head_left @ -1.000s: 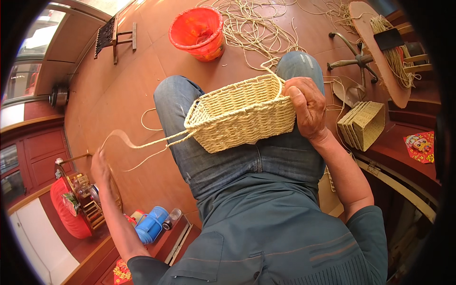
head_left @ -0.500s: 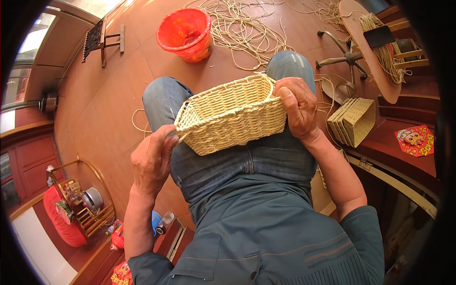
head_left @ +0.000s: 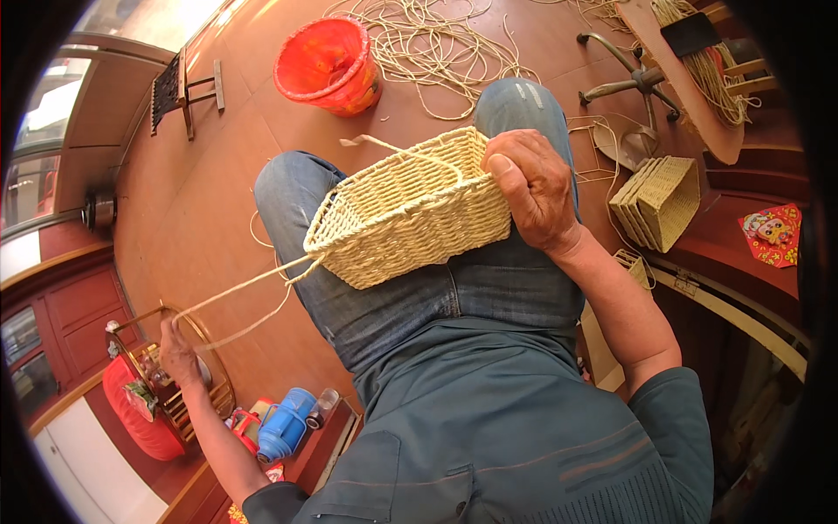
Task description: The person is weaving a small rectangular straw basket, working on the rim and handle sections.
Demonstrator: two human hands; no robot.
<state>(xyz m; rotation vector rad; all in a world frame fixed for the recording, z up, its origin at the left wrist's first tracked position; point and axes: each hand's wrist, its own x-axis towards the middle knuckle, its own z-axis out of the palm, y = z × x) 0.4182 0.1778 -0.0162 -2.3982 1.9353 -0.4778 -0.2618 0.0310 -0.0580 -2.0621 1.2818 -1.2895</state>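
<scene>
A pale woven basket, open side up and slightly tilted, rests across my thighs. My right hand is closed over its right end, thumb on the rim. Out to the left, my left hand is closed on a pale cord. The cord runs taut from the basket's left corner to that hand, and a slacker strand hangs below it. Another loose cord end sticks up over the basket's far rim and lies across its opening. The left fingertips are small and partly blurred.
A red bucket stands on the floor ahead, beside a tangled heap of cord. Stacked woven baskets lie at my right, near a swivel chair base. A blue thermos is at lower left. A small stool stands far left.
My left hand has swung away from the basket's left corner, down and left, drawing the cord out. A loose cord end now rises over the basket. My right hand still grips the right end.
</scene>
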